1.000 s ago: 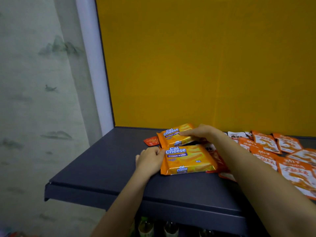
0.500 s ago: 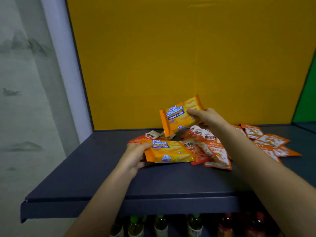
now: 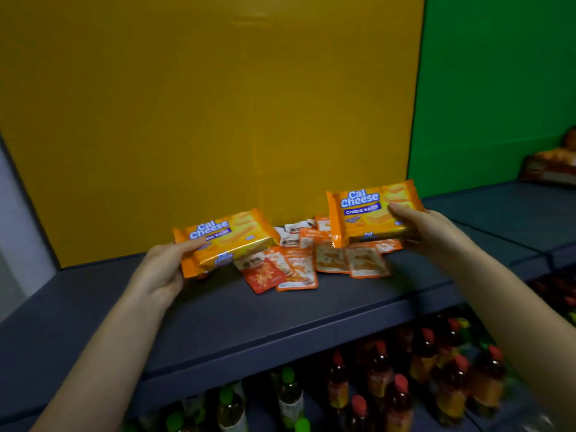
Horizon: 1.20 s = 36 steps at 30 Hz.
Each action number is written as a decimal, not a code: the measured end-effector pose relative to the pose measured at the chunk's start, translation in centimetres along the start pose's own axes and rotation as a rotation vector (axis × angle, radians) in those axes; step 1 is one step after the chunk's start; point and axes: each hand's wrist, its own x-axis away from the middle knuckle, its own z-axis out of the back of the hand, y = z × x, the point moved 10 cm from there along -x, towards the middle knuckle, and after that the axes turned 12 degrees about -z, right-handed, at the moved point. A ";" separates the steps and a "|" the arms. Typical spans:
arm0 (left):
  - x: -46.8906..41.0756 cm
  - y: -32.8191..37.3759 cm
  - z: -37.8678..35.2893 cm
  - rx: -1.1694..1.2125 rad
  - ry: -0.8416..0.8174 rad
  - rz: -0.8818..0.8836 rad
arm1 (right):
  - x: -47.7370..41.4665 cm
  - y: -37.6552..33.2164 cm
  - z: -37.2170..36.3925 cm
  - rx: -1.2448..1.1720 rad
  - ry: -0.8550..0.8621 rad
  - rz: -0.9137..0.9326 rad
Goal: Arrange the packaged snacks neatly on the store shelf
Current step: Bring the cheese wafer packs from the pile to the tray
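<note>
We reach both bare forearms up and forward over the dark grey shelf (image 3: 218,313). Our left hand (image 3: 162,269) grips the left end of a glossy orange-and-yellow Cal Cheese wafer packet (image 3: 230,241), thumb pressed on its front face and fingers curled beneath; this packet tilts, held low over the shelf above the left edge of the pile. Our right hand (image 3: 427,232) clamps the right end of a second orange-and-yellow Cal Cheese wafer packet (image 3: 371,213), thumb across the front, and holds it nearly upright, raised over the right side of the pile. Between and beneath the two packets lies a loose heap of small orange, red and white sachets (image 3: 308,260), overlapping on the shelf against the yellow back panel (image 3: 218,120).

The fingers behind both packets are hidden. The print on the sachets is too blurred to read. Below the shelf, bottles with red and green caps (image 3: 374,378) sit dim and partly cut off by the shelf edge. A brown package (image 3: 551,166) at the far right is blurred and cropped by the frame.
</note>
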 end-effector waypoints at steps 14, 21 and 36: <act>10.0 -10.3 -35.1 0.199 -0.393 0.126 | 4.9 1.7 32.9 -0.054 0.292 -0.033; 16.4 -15.5 -47.6 0.220 -0.430 0.231 | 5.4 2.7 46.3 -0.041 0.361 -0.053; 17.3 -20.1 -73.8 0.186 -0.532 0.201 | -4.0 1.5 67.3 -0.075 0.439 -0.002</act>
